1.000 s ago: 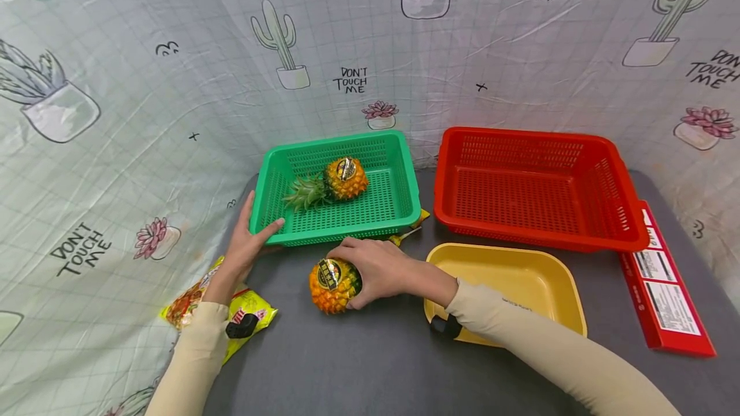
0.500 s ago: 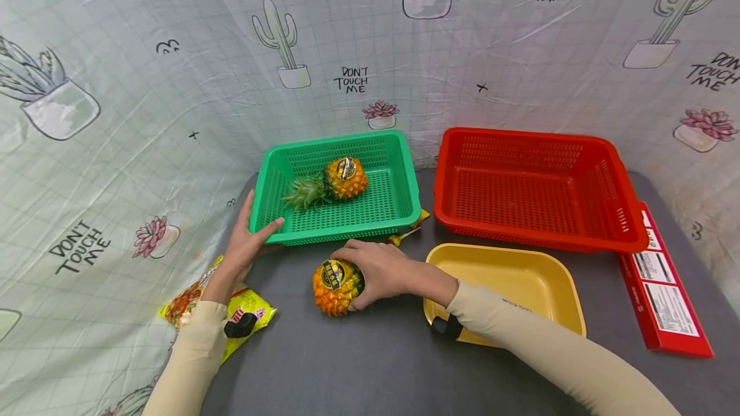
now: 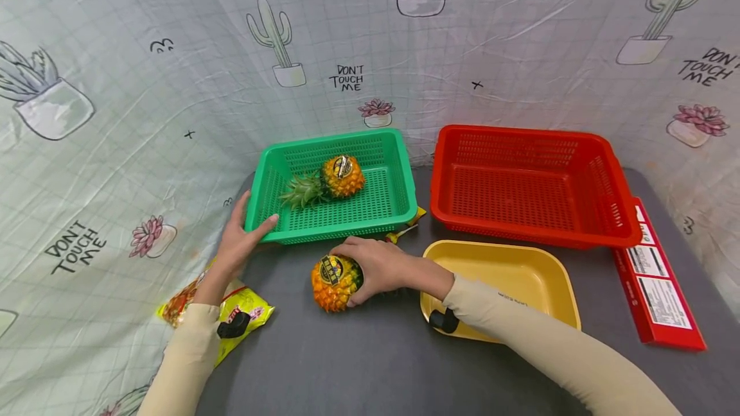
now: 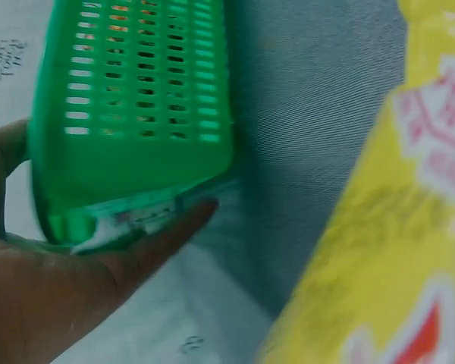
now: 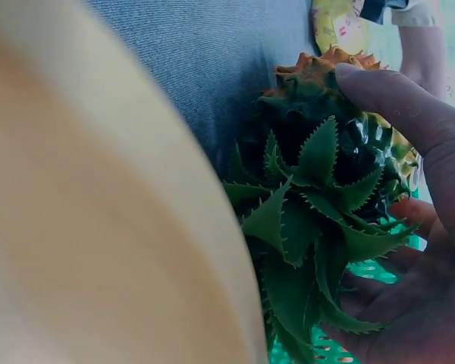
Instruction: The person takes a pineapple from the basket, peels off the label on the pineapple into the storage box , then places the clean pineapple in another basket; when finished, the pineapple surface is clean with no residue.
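Note:
My left hand (image 3: 238, 241) grips the front left corner of a green plastic basket (image 3: 324, 233). Its thumb lies over the rim, with the fingers outside. One orange pineapple (image 3: 343, 176) with green leaves lies in that basket on its side. On the table in front, my right hand (image 3: 378, 269) holds a second pineapple (image 3: 334, 291), its gold-and-black label facing up. From the right wrist view, the thumb and fingers wrap around this pineapple's body, while its spiky crown (image 5: 311, 227) points toward the camera. The head view hides that crown behind the hand.
A red basket (image 3: 534, 236) stands back right, with a yellow tray (image 3: 520, 275) before it. Along the right edge lies a red box (image 3: 661, 294). A yellow snack packet (image 3: 248, 310) lies by my left forearm. Something small and yellow (image 3: 393, 236) peeks from below the green basket.
The head view has shifted slightly. Both hands keep their hold, and the pineapples and baskets stay essentially where they were.

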`<state>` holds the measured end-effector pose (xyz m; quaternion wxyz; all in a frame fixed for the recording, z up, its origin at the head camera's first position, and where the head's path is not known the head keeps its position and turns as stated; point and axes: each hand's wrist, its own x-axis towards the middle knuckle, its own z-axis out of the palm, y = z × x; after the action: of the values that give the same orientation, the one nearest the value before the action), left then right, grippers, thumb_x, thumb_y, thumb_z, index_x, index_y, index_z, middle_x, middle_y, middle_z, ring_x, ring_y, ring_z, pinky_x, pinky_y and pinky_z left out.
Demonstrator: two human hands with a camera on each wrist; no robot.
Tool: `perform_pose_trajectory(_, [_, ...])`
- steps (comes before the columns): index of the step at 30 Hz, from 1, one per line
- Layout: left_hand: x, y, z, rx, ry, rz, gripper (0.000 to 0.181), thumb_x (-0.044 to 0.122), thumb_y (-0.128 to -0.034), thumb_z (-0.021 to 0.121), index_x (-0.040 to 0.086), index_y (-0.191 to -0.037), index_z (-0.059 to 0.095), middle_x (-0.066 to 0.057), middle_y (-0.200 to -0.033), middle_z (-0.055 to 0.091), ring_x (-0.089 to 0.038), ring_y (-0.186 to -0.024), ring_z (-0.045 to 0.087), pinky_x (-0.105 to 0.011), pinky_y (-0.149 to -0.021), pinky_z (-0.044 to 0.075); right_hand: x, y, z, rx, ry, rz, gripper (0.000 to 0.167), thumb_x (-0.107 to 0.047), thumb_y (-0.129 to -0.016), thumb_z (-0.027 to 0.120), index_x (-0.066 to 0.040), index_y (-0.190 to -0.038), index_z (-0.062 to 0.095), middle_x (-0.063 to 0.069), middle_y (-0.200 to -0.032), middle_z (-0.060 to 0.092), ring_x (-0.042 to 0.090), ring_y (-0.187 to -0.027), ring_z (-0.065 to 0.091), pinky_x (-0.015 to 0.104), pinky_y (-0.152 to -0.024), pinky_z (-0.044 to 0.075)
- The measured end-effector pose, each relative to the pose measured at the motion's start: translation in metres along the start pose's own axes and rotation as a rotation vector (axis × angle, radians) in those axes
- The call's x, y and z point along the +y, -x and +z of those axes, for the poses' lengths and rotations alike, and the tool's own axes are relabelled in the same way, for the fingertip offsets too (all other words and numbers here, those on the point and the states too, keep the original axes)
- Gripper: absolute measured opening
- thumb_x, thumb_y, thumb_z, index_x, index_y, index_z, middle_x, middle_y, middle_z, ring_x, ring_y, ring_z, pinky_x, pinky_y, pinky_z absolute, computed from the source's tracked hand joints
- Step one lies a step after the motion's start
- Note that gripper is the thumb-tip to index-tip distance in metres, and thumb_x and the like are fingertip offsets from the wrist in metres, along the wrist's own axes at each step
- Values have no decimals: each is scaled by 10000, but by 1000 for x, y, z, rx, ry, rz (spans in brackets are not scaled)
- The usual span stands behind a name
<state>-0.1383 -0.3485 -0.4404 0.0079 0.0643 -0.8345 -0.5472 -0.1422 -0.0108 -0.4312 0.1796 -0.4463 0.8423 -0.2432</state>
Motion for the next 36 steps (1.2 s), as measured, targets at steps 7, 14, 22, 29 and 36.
perform_pose_trajectory(7, [18, 24, -5, 281, -83, 250, 776, 270, -1000, 767, 235, -1660, 360, -75, -1610, 429, -353, -1415, 474, -514, -1093, 447, 0, 0, 1, 6, -3, -11, 884, -458, -789, 932, -223, -1544, 535, -6, -1403, 549, 162, -1133, 578, 387, -907, 533])
perform_pose_trajectory(14, [53, 50, 4, 364, 25, 469, 557, 1, -976, 731, 49, -1505, 565, -181, -1377, 589, -234, -1204, 599, -277, -969, 498, 0, 1, 0, 11, -17, -21, 872, -445, -792, 930, -219, -1534, 533, 0, -1393, 554, 171, -1130, 576, 397, -904, 532])
perform_pose_trajectory(22, [75, 80, 42, 243, 112, 594, 419, -109, -937, 713, -91, -1348, 632, -249, -1216, 644, -197, -1102, 635, -296, -928, 511, 1, 2, 2, 36, -75, -35, 860, -417, -790, 941, -187, -1488, 494, -16, -1375, 571, 139, -1159, 572, 372, -946, 524])
perform_pose_trajectory(29, [46, 94, 67, 78, -45, 543, 625, -53, -910, 797, 102, -1482, 599, -142, -1355, 653, -287, -1161, 645, -407, -976, 517, 0, 4, 6, 46, -97, -54, 804, -409, -792, 944, -153, -1433, 532, -3, -1348, 588, 138, -1128, 584, 350, -940, 525])
perform_pose_trajectory(36, [40, 103, 76, -16, -226, 501, 766, 226, -896, 890, 286, -1566, 523, 45, -1515, 558, -263, -1297, 593, -498, -1039, 475, 1, 3, 3, 51, -93, -51, 795, -400, -790, 952, -138, -1421, 547, -3, -1325, 595, 139, -1115, 587, 349, -942, 523])
